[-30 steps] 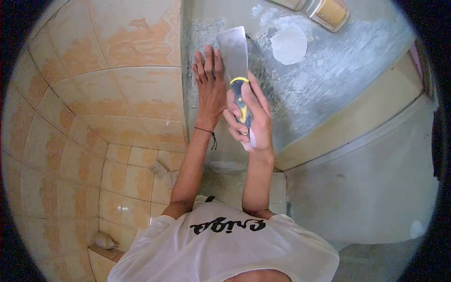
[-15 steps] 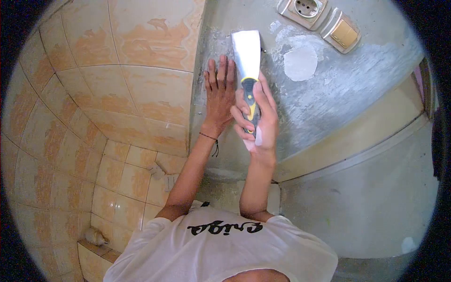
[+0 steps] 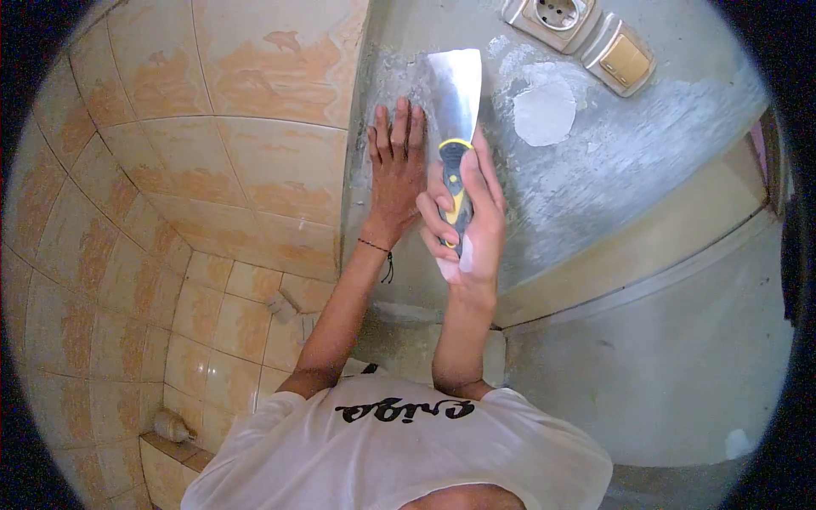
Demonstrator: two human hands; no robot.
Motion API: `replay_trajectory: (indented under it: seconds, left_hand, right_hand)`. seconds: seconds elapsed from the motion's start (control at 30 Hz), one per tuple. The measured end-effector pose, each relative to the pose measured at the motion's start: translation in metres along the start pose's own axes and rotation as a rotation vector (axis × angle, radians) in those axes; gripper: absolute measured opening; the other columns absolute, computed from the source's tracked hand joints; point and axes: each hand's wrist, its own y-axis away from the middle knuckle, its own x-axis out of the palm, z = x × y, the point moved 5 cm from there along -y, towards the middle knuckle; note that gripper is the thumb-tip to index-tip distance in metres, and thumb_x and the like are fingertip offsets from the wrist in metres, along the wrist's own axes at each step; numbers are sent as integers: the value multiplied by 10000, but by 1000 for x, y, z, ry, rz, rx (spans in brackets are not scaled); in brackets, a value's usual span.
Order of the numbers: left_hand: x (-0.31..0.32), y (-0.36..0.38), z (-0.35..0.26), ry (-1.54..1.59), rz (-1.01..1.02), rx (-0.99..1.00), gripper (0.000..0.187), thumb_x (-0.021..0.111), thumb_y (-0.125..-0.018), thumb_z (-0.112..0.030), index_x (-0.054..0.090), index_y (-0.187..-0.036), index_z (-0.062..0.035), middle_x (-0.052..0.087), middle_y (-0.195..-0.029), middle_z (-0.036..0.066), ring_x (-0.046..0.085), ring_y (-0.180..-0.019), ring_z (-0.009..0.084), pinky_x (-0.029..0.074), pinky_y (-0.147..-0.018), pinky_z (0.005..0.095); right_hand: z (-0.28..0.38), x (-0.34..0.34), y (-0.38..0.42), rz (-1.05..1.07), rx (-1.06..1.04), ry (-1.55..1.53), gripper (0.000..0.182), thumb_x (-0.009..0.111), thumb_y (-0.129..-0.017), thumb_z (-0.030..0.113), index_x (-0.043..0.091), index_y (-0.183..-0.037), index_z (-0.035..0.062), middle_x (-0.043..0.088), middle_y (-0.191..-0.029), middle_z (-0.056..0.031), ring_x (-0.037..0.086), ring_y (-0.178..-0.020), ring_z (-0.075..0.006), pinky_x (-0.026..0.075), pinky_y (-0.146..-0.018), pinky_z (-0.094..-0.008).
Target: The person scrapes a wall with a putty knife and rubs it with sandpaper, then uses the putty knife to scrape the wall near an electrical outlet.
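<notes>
My right hand (image 3: 476,217) is wrapped round the dark grey and yellow handle of a putty knife (image 3: 456,93), its wide metal blade pointing up the wall. The blade overlaps a rough, scraped stretch of the grey wall (image 3: 586,204). Just left of the handle, my left hand (image 3: 398,174) lies flat against the wall with fingers stretched upward, holding nothing. A dark cord bracelet circles the left wrist. Right of the blade, a round white patch of filler (image 3: 544,113) shows on the wall, with whitish smears around it.
A power socket (image 3: 554,12) and a light switch (image 3: 623,62) are mounted at the upper right. Tiled wall (image 3: 272,93) with orange patterns borders the grey surface on the left. A pale ledge (image 3: 646,242) slants across the lower right.
The putty knife's blade has shifted slightly right and up, tilting a little. My left hand stays in nearly the same place on the wall.
</notes>
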Motion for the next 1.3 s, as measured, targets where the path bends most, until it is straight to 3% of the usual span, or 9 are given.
replay_trajectory:
  seconds: [0.17,0.33,1.3]
  left_hand:
    - [-4,4,2,76,79,-7,760,521,-948,-332,197,-1564,-25,112,-1646,156,100,-1503,423,147,-1190,581]
    - [0,1,2,-77,60,3,761,531,-932,-304,207,-1560,-23,133,-1640,167,119,-1498,432,145,-1195,574]
    - [0,3,1,9,17,-3,786,544,-933,-320,178,-1570,-43,133,-1641,156,107,-1504,425,147,-1185,598]
  right_hand:
    - [-6,2,-18,21,37,7,532,450,-1064,302,287,-1562,215,418,-701,-15,331,-408,-56,211,-298,-186]
    - [1,4,-2,-19,14,18,521,444,-1066,293,298,-1560,216,416,-696,-12,325,-404,-53,203,-298,-184]
    - [0,3,-6,-28,5,-8,532,449,-1066,294,283,-1565,217,387,-699,-10,323,-407,-56,213,-293,-179]
